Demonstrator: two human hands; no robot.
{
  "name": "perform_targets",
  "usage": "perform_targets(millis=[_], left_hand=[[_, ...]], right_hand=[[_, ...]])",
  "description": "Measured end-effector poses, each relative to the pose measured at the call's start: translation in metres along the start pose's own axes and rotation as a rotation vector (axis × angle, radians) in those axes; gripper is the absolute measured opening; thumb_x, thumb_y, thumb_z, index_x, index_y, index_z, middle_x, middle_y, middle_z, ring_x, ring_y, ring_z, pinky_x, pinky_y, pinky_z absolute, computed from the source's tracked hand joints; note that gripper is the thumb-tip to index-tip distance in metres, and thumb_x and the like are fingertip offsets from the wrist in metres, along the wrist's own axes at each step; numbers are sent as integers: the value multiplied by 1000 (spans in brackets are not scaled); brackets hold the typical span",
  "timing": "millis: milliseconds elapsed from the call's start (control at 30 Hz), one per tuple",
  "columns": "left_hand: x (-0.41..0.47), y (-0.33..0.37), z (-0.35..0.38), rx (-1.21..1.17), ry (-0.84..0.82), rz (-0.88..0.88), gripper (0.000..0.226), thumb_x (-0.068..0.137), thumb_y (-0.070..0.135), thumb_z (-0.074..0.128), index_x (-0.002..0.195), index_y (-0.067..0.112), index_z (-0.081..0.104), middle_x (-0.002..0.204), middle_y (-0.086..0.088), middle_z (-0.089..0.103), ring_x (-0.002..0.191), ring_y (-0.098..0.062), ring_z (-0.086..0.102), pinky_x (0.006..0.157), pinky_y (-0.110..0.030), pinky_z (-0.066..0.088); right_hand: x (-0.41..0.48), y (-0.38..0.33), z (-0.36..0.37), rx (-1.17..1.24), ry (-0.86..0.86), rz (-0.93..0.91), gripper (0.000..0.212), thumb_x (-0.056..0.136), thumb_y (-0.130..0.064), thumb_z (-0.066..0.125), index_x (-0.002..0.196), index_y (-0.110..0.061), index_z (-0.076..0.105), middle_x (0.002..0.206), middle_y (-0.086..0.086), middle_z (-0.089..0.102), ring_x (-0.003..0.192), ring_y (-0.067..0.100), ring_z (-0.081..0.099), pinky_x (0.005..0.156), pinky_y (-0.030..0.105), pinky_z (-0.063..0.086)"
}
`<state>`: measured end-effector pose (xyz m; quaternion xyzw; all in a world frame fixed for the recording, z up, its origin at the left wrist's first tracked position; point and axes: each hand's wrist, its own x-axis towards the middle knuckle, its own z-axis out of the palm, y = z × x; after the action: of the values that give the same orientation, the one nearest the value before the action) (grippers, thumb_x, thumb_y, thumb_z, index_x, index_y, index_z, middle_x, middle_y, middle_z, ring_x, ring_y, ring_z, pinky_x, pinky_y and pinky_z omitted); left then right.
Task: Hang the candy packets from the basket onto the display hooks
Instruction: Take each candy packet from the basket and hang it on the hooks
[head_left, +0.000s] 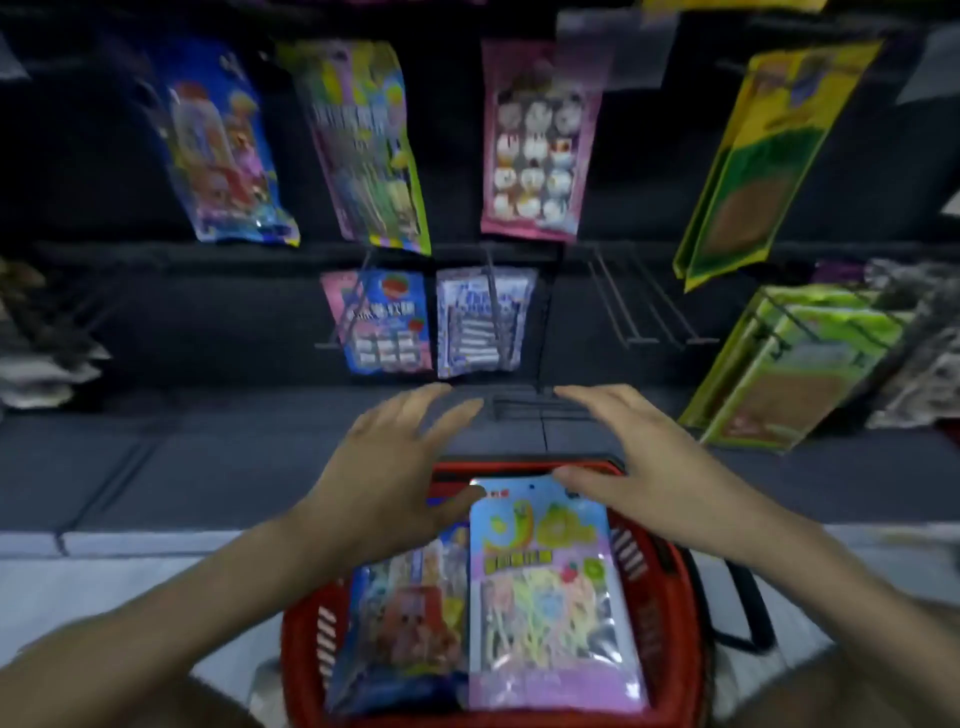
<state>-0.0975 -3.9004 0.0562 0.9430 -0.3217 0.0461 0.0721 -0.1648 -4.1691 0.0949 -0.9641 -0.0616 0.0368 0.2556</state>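
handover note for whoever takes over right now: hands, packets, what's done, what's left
Left hand and right hand: both open, fingers spread above the red basket, holding nothing.
In the basket: a purple packet and a blue packet, lying side by side.
Done: packets already hang on the display, such as the pink packet.
Left: hang both basket packets; bare hooks stand free in the middle row.

We see the red basket (655, 571) on the pale floor (130, 582), near the display's dark base (208, 467). In the basket, a blue packet (405, 623) and a lilac packet (545, 597) lie side by side.
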Motion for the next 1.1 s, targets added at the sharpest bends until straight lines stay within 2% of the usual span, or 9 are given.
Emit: perform_targets(millis=[167,300,400,567,733,833,900,1000,1100], left_hand=[[-1,8,82,-8,-171,-21,90,88,83,37,162,35,25,163,-6,34,141,-37,46,107,-57,48],[-2,10,135,-52,-236,-130,99,83,89,33,162,29,28,158,-7,39,134,-38,53,103,-54,51],[-2,20,158,-78,-308,-192,95,91,82,43,165,30,16,161,-5,34,139,-34,47,110,-48,43],[-8,29,183,-144,-380,-171,94,93,80,41,166,30,6,165,0,27,143,-28,44,117,-47,36],[-6,33,189,-273,-364,-241,94,92,76,51,164,35,7,161,-3,27,120,-26,61,100,-43,53],[-1,31,187,-526,-336,-349,91,93,59,67,164,33,16,152,0,36,93,-6,65,86,-31,54],[3,34,185,-871,-256,-487,83,92,38,78,159,31,29,143,1,47,92,-6,68,81,-26,56],[9,38,176,-1299,-100,-720,72,86,10,83,143,27,42,118,0,62,84,-5,73,65,-17,58],[11,27,177,-1414,-11,-872,77,73,25,93,138,23,51,114,-4,72,97,-20,75,85,-41,63]], right_hand=[[1,68,63,40,-77,222,82,90,-50,76,158,-27,38,146,0,45,137,18,49,106,30,43],[-5,105,107,25,-103,397,79,85,-56,76,151,-29,43,134,6,53,125,26,59,101,38,50],[-3,117,126,-27,-107,458,74,81,-65,73,141,-32,45,126,4,59,117,29,63,95,42,53],[-3,121,138,25,-68,534,53,82,-62,75,109,-23,54,94,-8,66,99,24,68,70,36,47],[-5,123,148,241,-55,580,37,85,-42,83,95,-23,53,83,-16,62,75,1,61,56,22,38],[-3,126,156,448,-43,622,34,83,-26,86,98,-15,57,93,-4,71,88,14,70,72,35,55],[-3,126,155,594,-22,670,31,85,-11,83,101,-7,58,98,6,75,95,23,74,81,40,59],[-6,118,142,798,-12,666,20,89,1,76,102,-3,60,100,5,80,94,17,76,71,18,55],[-7,113,133,911,46,578,16,93,0,72,106,-8,66,100,2,81,94,12,76,75,13,52]])
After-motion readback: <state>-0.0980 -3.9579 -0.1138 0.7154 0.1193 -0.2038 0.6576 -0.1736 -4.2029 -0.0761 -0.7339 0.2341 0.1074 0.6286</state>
